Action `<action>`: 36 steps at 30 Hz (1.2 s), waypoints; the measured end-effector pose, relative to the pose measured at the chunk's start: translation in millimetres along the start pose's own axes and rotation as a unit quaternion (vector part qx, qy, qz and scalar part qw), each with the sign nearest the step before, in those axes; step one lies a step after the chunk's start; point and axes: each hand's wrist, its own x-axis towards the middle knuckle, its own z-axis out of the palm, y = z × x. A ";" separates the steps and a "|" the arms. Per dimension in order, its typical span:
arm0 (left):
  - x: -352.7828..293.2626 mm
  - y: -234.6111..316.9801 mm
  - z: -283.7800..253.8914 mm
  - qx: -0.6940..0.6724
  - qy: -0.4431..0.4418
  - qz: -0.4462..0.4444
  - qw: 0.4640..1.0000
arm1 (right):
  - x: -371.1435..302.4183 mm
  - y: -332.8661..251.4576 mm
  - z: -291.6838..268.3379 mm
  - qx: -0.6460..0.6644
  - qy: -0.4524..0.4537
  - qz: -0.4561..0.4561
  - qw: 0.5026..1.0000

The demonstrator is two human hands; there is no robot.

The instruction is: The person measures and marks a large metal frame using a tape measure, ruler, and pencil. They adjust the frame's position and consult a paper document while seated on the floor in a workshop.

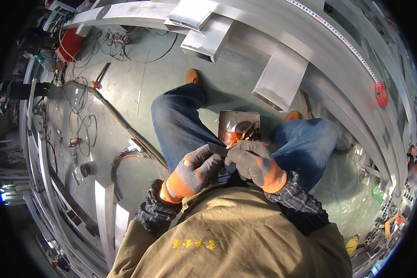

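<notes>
Left hand in a grey-and-orange work glove (pixel 190 174): grip closed, thumb and bent fingers pinching a dark, flat, rectangular piece of unclear material (pixel 217 149). Piece located in front of the body, between the two hands, above the lap. Right hand in a matching grey-and-orange glove (pixel 255 163): fingers curled, tips close together at the right end of the piece; a small pale sliver (pixel 229 145) shows at the fingertips. Cannot tell whether the right grip has hold of piece or sliver, or how far its fingers are parted. Below the hands in this view, an open, worn, squarish box (pixel 224 121) is between the legs in blue denim trousers (pixel 180 118); orange and dark contents inside, shapes partly hidden. Khaki cloth garment with yellow lettering (pixel 259 227) covers the torso; dark checked cuffs show behind both gloves. Ahead, silver rectangular metal tubes (pixel 283 76) project from beside a long silver metal beam (pixel 356 79), which bends with the lens. Red-cased tape measure (pixel 381 94) at right, white blade drawn out along the metalwork. Left side: long dark hose bundle (pixel 110 109) across the grey-green floor (pixel 129 74), short black cylinder (pixel 85 170) near it, red box-shaped object (pixel 70 44) farther off.
</notes>
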 end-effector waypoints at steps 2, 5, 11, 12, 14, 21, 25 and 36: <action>0.8 2.3 -2.3 0.013 0.006 -0.032 0.999 | 1.7 7.6 -4.6 0.085 0.031 0.007 0.996; -0.4 2.1 -2.1 -0.022 0.003 -0.040 0.999 | 3.5 20.3 -10.3 0.041 0.074 -0.022 0.996; -1.6 5.6 5.2 -0.040 0.012 -0.008 0.999 | 3.4 10.7 2.1 0.034 0.034 -0.019 0.999; -2.1 5.3 3.2 -0.035 0.013 -0.018 0.999 | 4.6 16.0 -2.1 0.035 0.066 -0.039 0.996; -2.8 4.2 -1.0 -0.023 0.013 -0.039 0.999 | 4.9 25.8 -12.2 0.051 0.093 -0.032 0.994; -1.4 2.2 -0.8 -0.027 -0.002 -0.045 0.999 | 2.4 10.3 -1.3 0.035 0.027 -0.063 0.997; -1.4 -1.5 -2.8 -0.023 -0.010 -0.033 0.999 | 1.6 16.6 -7.3 -0.122 0.012 -0.184 0.975; 1.2 -8.6 -2.9 -0.012 -0.009 -0.011 1.000 | -4.5 0.4 0.4 0.094 0.014 0.130 0.987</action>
